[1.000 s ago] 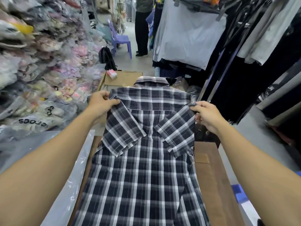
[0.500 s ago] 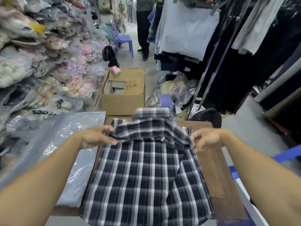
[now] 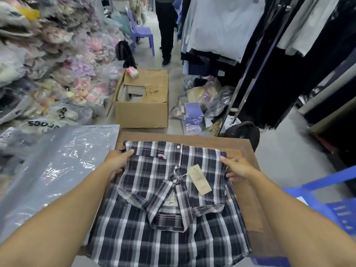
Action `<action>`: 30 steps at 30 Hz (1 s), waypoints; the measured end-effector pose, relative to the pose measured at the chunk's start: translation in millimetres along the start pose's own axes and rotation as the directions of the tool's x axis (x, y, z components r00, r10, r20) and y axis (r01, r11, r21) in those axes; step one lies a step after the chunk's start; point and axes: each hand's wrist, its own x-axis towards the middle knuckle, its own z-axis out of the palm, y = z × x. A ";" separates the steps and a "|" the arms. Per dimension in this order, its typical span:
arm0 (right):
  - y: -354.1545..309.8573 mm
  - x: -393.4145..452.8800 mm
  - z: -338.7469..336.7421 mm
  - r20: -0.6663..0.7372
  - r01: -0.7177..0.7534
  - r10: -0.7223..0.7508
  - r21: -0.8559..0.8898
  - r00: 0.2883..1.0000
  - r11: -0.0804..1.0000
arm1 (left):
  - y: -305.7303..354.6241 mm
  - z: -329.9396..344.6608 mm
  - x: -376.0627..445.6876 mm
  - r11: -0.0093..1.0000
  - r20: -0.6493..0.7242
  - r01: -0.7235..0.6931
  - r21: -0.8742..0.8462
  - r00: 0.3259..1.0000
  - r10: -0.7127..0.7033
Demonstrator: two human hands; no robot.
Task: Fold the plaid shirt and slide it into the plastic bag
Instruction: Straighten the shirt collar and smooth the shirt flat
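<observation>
While the plaid shirt (image 3: 169,199) lay folded on the tabletop (image 3: 248,182), left hand (image 3: 118,162) and right hand (image 3: 238,168) each pinched a side edge, probably squaring it for the plastic bag (image 3: 57,164) alongside.

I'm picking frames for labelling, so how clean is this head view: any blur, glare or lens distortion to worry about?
Head view: the plaid shirt and its paper tag are fairly sharp at centre; the bagged goods at left are smeared; the plastic bag carries bright glare patches; wide-angle stretch bends the clothes rack and enlarges both forearms; the left hand and right hand show clearly at the shirt's sides.
</observation>
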 end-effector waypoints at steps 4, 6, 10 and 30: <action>5.3 9.0 13.2 -0.050 -0.019 0.029 0.190 0.998 0.982 | 16.7 11.8 -2.8 0.993 0.044 0.023 -0.112 0.999 -0.018; 3.5 7.1 14.7 0.036 -0.088 0.082 0.237 0.996 0.967 | 20.5 13.4 3.1 0.992 0.084 0.021 -0.122 0.996 -0.011; 2.7 0.9 16.2 0.179 -0.170 0.125 0.264 0.976 0.949 | 16.4 15.3 11.6 0.986 0.151 0.059 -0.158 0.988 -0.034; -32.9 28.8 -2.1 0.033 -0.116 0.111 0.289 0.993 0.950 | 44.2 27.0 60.4 1.000 0.206 -0.018 -0.008 0.978 0.019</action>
